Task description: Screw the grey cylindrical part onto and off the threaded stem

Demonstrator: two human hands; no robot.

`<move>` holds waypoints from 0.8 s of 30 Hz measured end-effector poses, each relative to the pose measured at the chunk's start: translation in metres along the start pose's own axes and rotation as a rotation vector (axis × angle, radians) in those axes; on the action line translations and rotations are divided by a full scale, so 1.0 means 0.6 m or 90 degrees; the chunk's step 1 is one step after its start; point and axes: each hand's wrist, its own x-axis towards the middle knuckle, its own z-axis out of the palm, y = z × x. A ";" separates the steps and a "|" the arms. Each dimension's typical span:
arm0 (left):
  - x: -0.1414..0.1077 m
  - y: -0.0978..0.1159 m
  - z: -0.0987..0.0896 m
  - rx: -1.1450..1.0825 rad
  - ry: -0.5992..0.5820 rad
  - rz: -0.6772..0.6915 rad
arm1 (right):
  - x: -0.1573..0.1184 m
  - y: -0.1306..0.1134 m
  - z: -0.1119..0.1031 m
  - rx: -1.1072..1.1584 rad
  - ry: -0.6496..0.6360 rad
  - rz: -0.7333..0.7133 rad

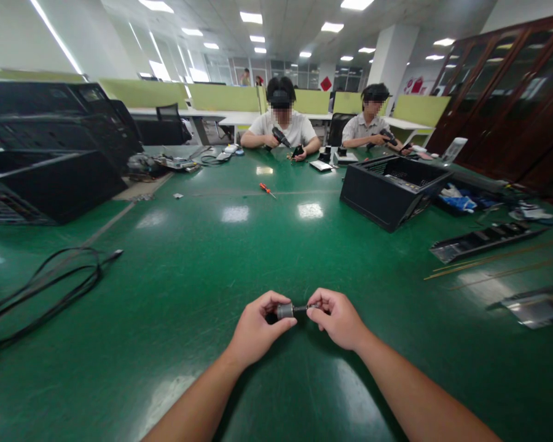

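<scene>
Office space is lit by ceiling lights (pixel 251 18) and divided by green partitions (pixel 223 98), before which a broad green desk (pixel 221 252) is set. Across it two co-workers (pixel 283 126) are seated, and drill-like tools (pixel 281 137) are held by them. At the left, dark computer cases (pixel 59 190) are piled up, apparently so that less surface is taken; at the right, an open case (pixel 373 199) is laid with its opening upward, so its inside is left reachable. Beside the pile, a black cable (pixel 74 291) is left in loose loops, probably against tangling.

Near the front edge, the left hand (pixel 262 325) is curled, thumb against fingers, around a metal cylinder (pixel 284 310), seemingly because the thicker body is steadied best there. By the right hand (pixel 334 316), the dark shaft (pixel 300 309) is pinched at its far end, so the piece is kept level between both; what lies under those fingertips cannot be told. Farther off, an orange screwdriver (pixel 266 188) is placed, well apart from both hands.
</scene>
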 end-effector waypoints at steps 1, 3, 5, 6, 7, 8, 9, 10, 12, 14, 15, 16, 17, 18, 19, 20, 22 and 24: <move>0.000 0.000 0.000 -0.001 0.002 -0.001 | 0.000 0.000 0.000 -0.001 0.003 -0.001; -0.001 0.000 -0.001 -0.004 0.005 -0.006 | 0.001 -0.001 -0.001 -0.003 0.012 -0.006; -0.001 0.000 -0.001 -0.007 0.008 -0.010 | 0.001 -0.001 -0.001 -0.006 0.019 -0.009; -0.001 0.000 -0.002 -0.008 0.009 -0.011 | 0.001 -0.002 -0.001 -0.007 0.022 -0.010; -0.001 0.001 -0.002 -0.009 0.010 -0.012 | 0.001 -0.002 -0.001 -0.008 0.023 -0.011; 0.000 0.002 -0.002 -0.009 0.011 -0.013 | 0.001 -0.003 -0.001 -0.008 0.025 -0.011; 0.000 0.002 -0.002 -0.008 0.013 -0.014 | 0.001 -0.003 -0.001 -0.008 0.026 -0.009; 0.000 0.003 -0.002 -0.009 0.015 -0.015 | 0.001 -0.003 -0.001 -0.005 0.026 -0.008; 0.001 0.004 -0.001 -0.012 0.017 -0.017 | 0.001 -0.003 -0.001 0.000 0.026 -0.005; 0.001 0.004 -0.001 -0.016 0.018 -0.018 | 0.001 -0.003 -0.001 0.003 0.025 -0.004; 0.001 0.004 -0.001 -0.018 0.018 -0.019 | 0.002 -0.003 -0.001 0.006 0.025 -0.003; 0.001 0.004 -0.001 -0.022 0.019 -0.019 | 0.002 -0.002 -0.001 0.009 0.026 -0.002; 0.001 0.005 -0.002 -0.026 0.020 -0.020 | 0.003 -0.001 -0.001 0.013 0.026 -0.001; 0.001 0.005 -0.002 -0.032 0.021 -0.021 | 0.003 0.000 -0.001 0.019 0.027 0.002; 0.001 0.006 -0.002 -0.039 0.023 -0.023 | 0.004 0.000 -0.001 0.025 0.027 0.003; 0.001 0.007 -0.003 -0.044 0.024 -0.025 | 0.004 0.001 -0.001 0.030 0.027 0.005; 0.001 0.008 -0.003 -0.053 0.025 -0.028 | 0.004 0.002 -0.001 0.037 0.028 0.007; 0.002 0.007 -0.004 -0.063 0.025 -0.027 | 0.003 0.001 -0.002 0.040 0.029 0.007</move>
